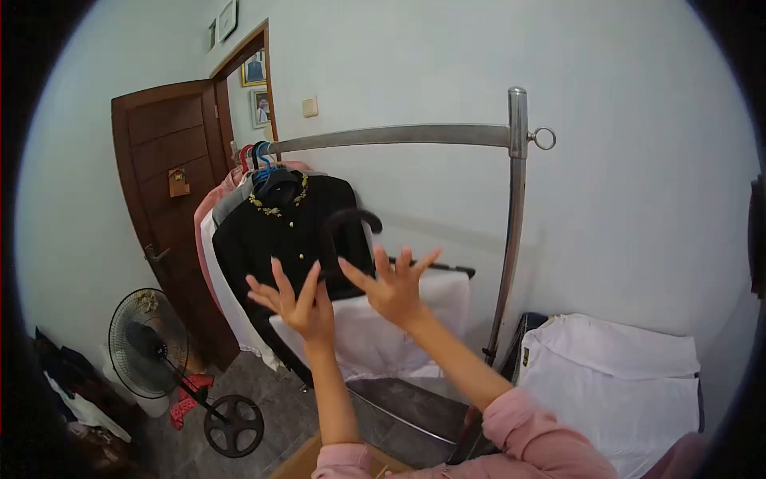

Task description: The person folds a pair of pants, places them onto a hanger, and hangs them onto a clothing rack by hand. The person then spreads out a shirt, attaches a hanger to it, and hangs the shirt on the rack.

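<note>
A black clothes hanger (329, 243) with a curved hook is in front of me, its hook free of the rail. White folded cloth (375, 339) is draped over the hanger's bar. My left hand (302, 307) is raised left of the hanger's neck, fingers spread. On the other side, my right hand (395, 294) also has its fingers fanned out, its thumb close to the neck. Whether either hand touches the hanger, or what bears it, I cannot tell. Just behind hangs a black shirt (267, 231) with gold collar trim.
A metal garment rack (399, 136) spans the wall, with pink and white clothes (209, 239) at its left end. White garments (610, 383) lie at the right. A standing fan (148, 343) is at the left, near an open brown door (171, 160).
</note>
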`<move>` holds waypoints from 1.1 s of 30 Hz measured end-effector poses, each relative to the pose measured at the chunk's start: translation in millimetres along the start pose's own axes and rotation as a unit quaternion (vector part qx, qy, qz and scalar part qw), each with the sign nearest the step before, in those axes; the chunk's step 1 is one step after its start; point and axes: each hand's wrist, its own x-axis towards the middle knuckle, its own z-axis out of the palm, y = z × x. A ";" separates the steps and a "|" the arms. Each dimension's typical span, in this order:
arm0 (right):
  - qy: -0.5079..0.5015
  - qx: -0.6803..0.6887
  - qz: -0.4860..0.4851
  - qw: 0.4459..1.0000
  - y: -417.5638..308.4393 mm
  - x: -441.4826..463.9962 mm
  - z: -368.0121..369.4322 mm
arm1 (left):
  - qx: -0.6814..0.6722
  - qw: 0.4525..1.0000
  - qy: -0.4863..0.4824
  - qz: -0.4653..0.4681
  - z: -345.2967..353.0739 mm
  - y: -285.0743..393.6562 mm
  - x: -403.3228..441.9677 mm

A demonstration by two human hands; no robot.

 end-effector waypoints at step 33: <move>-0.429 -0.270 0.153 0.848 76.7 -15.7 -555.0 | -0.388 0.759 -0.507 -0.127 -225.3 391.1 -99.0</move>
